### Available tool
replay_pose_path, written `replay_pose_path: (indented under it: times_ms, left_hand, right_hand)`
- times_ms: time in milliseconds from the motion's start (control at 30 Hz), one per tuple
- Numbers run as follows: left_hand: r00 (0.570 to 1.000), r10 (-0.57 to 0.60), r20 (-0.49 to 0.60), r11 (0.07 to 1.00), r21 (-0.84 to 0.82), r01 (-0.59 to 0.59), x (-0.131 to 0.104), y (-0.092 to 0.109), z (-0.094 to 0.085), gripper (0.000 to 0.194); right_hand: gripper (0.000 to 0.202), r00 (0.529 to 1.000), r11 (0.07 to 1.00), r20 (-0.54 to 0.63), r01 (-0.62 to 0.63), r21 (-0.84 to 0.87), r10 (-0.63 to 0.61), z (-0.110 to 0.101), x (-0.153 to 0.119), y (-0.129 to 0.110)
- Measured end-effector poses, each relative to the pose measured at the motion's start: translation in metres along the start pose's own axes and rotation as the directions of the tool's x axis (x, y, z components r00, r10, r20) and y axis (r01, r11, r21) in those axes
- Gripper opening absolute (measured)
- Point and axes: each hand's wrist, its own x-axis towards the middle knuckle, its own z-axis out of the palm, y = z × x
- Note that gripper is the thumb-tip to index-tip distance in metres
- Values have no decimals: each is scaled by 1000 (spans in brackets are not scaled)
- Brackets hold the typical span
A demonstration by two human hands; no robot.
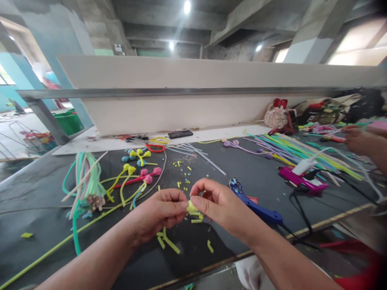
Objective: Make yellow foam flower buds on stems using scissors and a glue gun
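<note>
Left hand (pixel 159 211) and right hand (pixel 220 205) pinch a small fuzzy yellow piece (pixel 191 208) between their fingers above the black table (pixel 33 197), fairly open toward its front edge, a blue corded tool (pixel 258 210) crowding the right

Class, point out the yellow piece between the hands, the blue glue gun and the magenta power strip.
Yellow piece (pixel 191 208): head view, its visible middle.
Blue glue gun (pixel 256 208): head view, on the body.
Magenta power strip (pixel 303 184): head view, on the casing.

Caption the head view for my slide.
Left hand and right hand pinch a yellow piece over a dark table, blue tool nearby.
</note>
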Motion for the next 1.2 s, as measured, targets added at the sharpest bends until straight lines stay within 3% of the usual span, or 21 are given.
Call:
replay_pose_path:
  times_ms: [267,367,633,833,1200]
  left_hand:
    - [1000,23,11,999,-44,-22,0,0,-2,24]
    - [1000,10,13,1000,-27,-9,1,0,-2,24]
    - [1000,-1,23,999,-51,2,-1,1,-2,22]
    - [998,21,57,996,-92,-16,-2,2,-3,24]
    - [998,33,56,996,-90,-28,0,3,-3,16]
  right_hand:
    - [11,993,930,86,-101,353,75,1,0,1]
    - [23,994,902,84,-93,422,63,1,-1,2]
    - [9,995,951,86,-65,301,41,1,-2,-1]
    - [8,994,946,107,-3,325,-34,0,-4,2]
    - [5,997,946,81,-9,324,-18,-2,-4,-3]
